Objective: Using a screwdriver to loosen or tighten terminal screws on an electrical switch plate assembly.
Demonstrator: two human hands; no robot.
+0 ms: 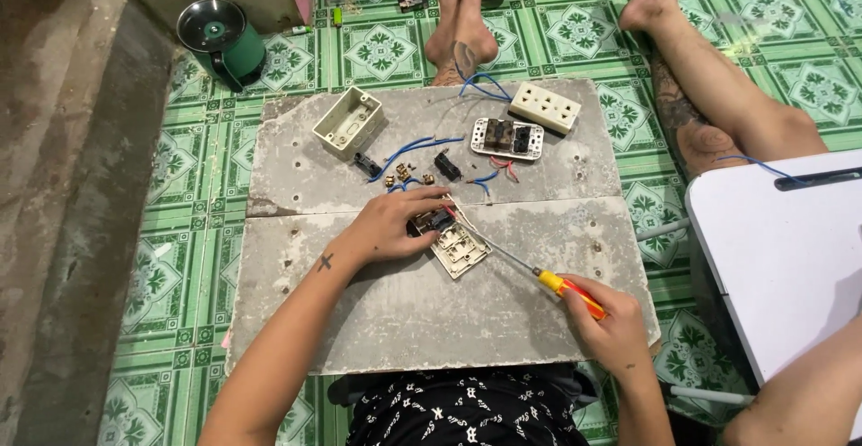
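Observation:
My left hand (392, 226) presses down on a small dark switch module (429, 222) at the edge of a cream switch plate (461, 248) lying on a grey board (386, 311). My right hand (611, 325) grips a screwdriver (569, 289) with an orange and yellow handle; its thin shaft runs up-left to the module under my left fingers. Small brass parts (402, 175) and blue wires (409, 148) lie just beyond my left hand.
On the far half of the board sit a cream wall box (348, 121), a black module (447, 166), a switch frame (507, 138) and a cream socket strip (544, 106). Another person's feet (460, 24) and leg (718, 96) rest beyond. A green pot (223, 40) stands at far left, a white table (781, 248) at right.

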